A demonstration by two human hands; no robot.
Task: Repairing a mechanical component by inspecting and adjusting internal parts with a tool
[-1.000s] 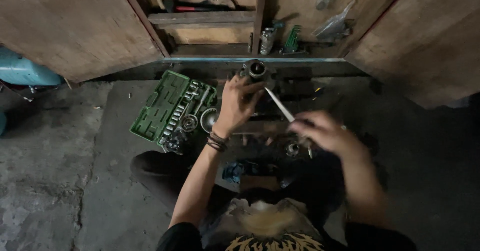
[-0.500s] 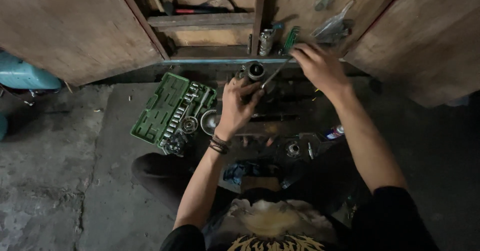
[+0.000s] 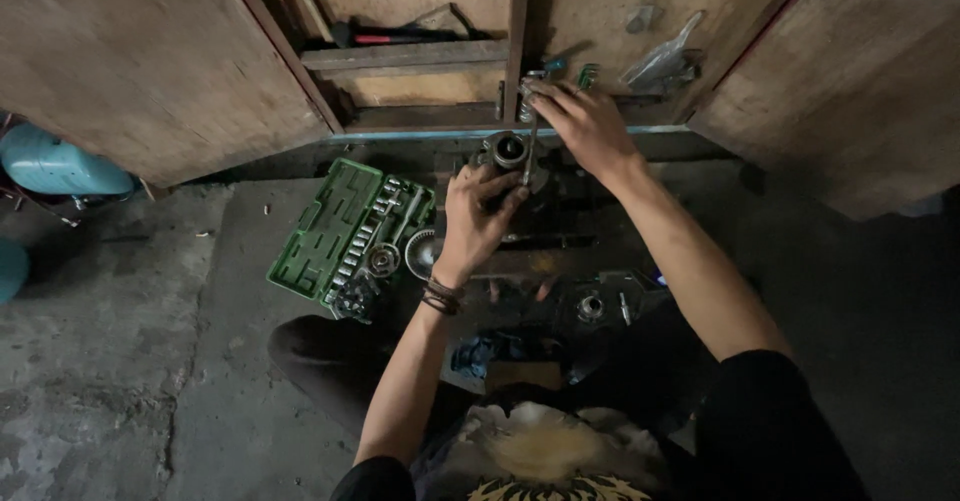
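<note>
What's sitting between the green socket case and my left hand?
In the head view, a round metal gear lies between the green socket case and the left hand.

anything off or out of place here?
Nothing looks damaged or spilled. The green socket case lies open on the floor with loose round parts beside it. Left hand steadies a metal cylinder part; right hand holds a slim tool.
</note>
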